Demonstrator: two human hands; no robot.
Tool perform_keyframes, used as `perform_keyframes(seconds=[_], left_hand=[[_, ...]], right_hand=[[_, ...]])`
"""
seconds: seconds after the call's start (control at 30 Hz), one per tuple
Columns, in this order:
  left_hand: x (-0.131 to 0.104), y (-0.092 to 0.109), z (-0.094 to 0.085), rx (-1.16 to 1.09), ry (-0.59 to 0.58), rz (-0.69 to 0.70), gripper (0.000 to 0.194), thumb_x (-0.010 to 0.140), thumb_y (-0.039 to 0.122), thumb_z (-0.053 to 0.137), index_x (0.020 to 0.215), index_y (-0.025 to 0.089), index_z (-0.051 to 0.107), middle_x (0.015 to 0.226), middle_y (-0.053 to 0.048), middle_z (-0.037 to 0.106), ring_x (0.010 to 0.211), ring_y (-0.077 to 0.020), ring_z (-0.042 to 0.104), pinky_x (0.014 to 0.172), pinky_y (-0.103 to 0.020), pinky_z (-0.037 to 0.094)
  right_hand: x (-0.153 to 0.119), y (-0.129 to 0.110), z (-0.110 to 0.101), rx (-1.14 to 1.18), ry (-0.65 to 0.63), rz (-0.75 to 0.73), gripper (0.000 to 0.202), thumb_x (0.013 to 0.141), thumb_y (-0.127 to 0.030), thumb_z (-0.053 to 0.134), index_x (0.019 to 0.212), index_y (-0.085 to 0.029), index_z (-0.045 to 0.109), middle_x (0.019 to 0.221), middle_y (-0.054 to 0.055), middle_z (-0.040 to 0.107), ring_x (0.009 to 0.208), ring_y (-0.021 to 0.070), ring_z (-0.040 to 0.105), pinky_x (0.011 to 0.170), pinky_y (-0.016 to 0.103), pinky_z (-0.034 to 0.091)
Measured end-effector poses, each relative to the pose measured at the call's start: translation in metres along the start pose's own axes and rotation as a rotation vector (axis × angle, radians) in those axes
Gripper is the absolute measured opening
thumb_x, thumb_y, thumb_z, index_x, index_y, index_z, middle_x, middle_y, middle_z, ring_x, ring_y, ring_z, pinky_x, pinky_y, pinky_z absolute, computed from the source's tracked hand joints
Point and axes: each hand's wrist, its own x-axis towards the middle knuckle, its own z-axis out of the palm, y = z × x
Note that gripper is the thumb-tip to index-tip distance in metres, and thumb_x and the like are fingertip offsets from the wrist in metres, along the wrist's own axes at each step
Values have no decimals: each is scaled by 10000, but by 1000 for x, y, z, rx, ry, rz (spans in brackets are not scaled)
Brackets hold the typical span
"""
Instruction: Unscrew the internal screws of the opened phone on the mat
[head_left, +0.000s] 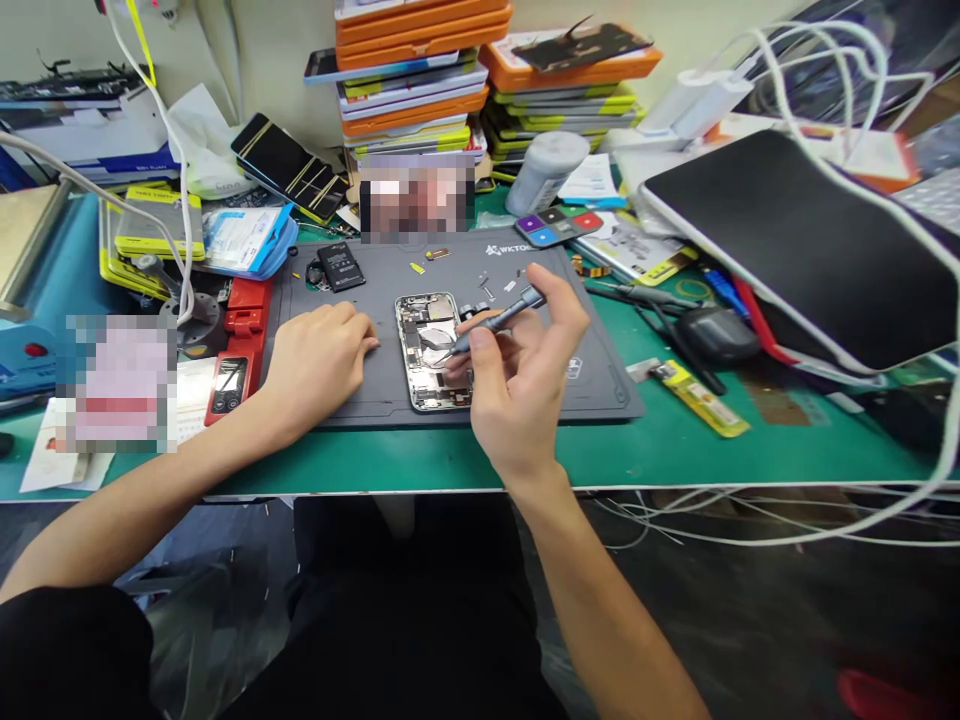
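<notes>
An opened phone (426,385) lies on the dark grey work mat (352,395), its inner parts exposed. My right hand (517,385) grips a grey screwdriver (501,320) slantwise, forefinger on its end cap; the tip points down at the middle of the phone, and I cannot tell whether it touches. To the left of the phone, my left hand (319,360) rests on the mat with its fingers curled in; what they hold, if anything, is hidden. Behind it lie a black phone battery (341,267) and small loose parts. Several screws and tiny metal pieces lie beyond the phone.
Stacked orange and yellow boxes (412,100) rise behind the mat. A red device (244,330) stands at its left edge. A white-capped jar (546,172), a large black flat panel (780,240) and looping white cables (847,90) crowd the right side of the green table (675,450).
</notes>
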Motion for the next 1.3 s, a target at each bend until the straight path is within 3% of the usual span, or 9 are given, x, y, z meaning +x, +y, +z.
perform_keyframes(seconds=[0.17,0.33,0.5,0.73,1.1,1.3], left_hand=[[2,0,-12,48,-116,-65,219,1085,264,636,1056,134,811,1075,-104,789,1043,-314,747,790,-412,488],[6,-12,-31,-9,-219,-156,192,1050,291,672,1038,189,835,1129,-75,809,1050,-323,755,763,-396,480],[12,-28,-43,-139,-218,-230,194,1056,313,656,1058,236,834,1128,-42,815,1045,-288,750,831,-399,489],[15,-41,-33,-86,-134,-257,220,1081,336,620,1052,215,801,1175,-59,790,1041,-283,729,802,-403,452],[21,-36,-9,-195,-105,-158,146,1034,340,737,1008,242,842,1072,-42,802,1066,-268,695,827,-384,463],[19,-35,-11,-170,-56,-149,107,998,319,780,959,251,853,1040,-21,803,1007,-245,709,777,-370,447]], right_hand=[[-1,0,0,8,-11,18,533,1096,-306,585,1581,-382,379,1089,34,697,648,155,699,618,394,686],[-1,-1,-2,4,-20,-16,534,1097,-274,579,1582,-383,382,1087,23,696,651,141,687,644,384,691],[-2,-3,-2,8,-24,-13,529,1096,-266,577,1582,-335,379,1082,32,694,653,138,677,644,366,684],[-2,-6,-2,8,-19,5,522,1096,-273,569,1582,-316,385,1084,37,695,658,135,674,608,326,671],[-2,-2,-2,24,-19,-13,543,1085,-285,593,1587,-339,392,1065,45,689,711,169,693,643,377,699],[-2,-3,-2,8,-19,1,546,1084,-300,592,1589,-336,387,1073,57,697,722,181,696,640,386,696]])
